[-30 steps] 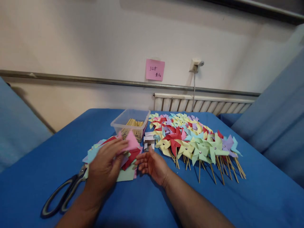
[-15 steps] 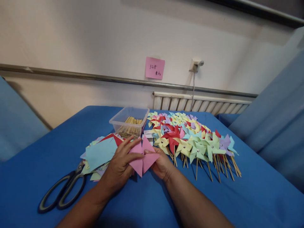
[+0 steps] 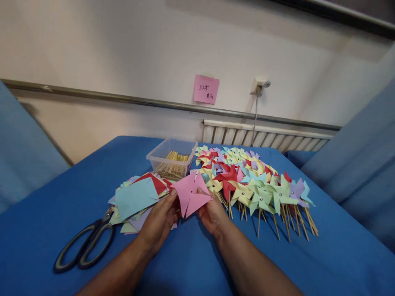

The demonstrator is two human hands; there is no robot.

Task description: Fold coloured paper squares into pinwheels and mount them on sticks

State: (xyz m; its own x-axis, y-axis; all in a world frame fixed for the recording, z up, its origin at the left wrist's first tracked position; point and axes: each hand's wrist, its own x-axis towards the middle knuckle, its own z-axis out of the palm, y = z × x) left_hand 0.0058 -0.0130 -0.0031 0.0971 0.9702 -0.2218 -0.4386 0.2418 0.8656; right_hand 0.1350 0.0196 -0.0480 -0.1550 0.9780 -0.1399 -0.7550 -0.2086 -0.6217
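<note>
A pink paper square (image 3: pixel 190 194), slit from its corners toward the middle, is held up over the table in front of me. Its flaps lie mostly flat, and a small dark mark shows at its centre. My left hand (image 3: pixel 163 220) grips its left edge, with the fingers partly hidden behind it. On the right side, my right hand (image 3: pixel 211 211) pinches the sheet, thumb in front. Left of my hands lies a pile of coloured paper sheets with a light blue sheet (image 3: pixel 135 198) on top. Scissors (image 3: pixel 88 242) rest beside the pile, handles toward me.
A clear plastic box (image 3: pixel 173 150) of thin wooden sticks (image 3: pixel 174 162) stands behind my hands. Many finished paper pinwheels (image 3: pixel 243 192) on sticks cover the right side of the blue table (image 3: pixel 256 267). A radiator (image 3: pixel 262 135) and a pink note (image 3: pixel 206 89) are at the wall.
My left hand has shifted from spread across the front of the pink paper to its left edge. The flaps, more raised before, now lie flatter. The view has shifted slightly.
</note>
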